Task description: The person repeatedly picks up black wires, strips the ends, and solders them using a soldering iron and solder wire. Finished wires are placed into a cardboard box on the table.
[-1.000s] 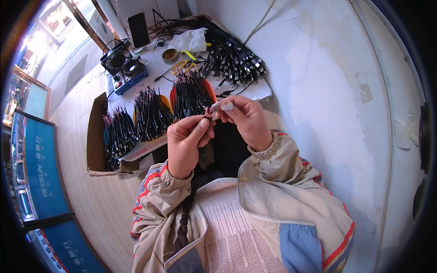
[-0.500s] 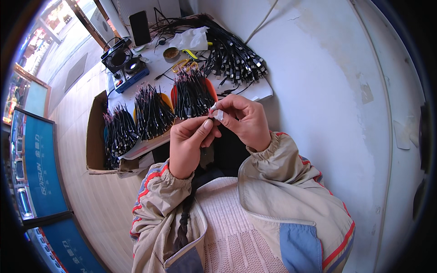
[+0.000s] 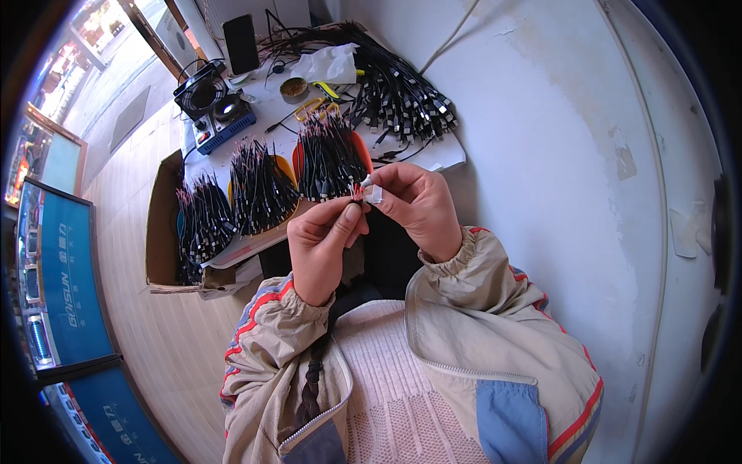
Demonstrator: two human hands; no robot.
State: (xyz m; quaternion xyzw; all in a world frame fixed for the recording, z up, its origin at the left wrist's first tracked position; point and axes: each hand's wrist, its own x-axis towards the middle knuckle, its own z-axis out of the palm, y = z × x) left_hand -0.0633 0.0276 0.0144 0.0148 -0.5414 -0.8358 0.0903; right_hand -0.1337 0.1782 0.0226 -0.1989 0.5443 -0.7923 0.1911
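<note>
In front of my chest, my left hand (image 3: 318, 241) pinches a small bunch of black cables between thumb and fingers. Thin red and pale wire ends (image 3: 356, 191) stick up out of the pinch. Close against them is my right hand (image 3: 421, 205), with its thumb and forefinger brought together at the wires. Something white (image 3: 374, 194) covers its thumb tip, like tape or a wrap; whether it is held or worn I cannot tell. Another small white bit shows at the forefinger tip. The cables below my left fingers are mostly hidden.
Beyond my hands, a red container (image 3: 365, 148) and a yellow container (image 3: 289, 176) hold upright black cables. Loose USB cables (image 3: 402, 104) pile at the back. A blue-based device (image 3: 224, 133), a round tin (image 3: 294, 90), a phone (image 3: 241, 45) and a cardboard box (image 3: 161, 232) stand nearby.
My fingertips have shifted slightly at the wires, and more of the wire ends shows above my left thumb. Both hands stay in nearly the same place.
</note>
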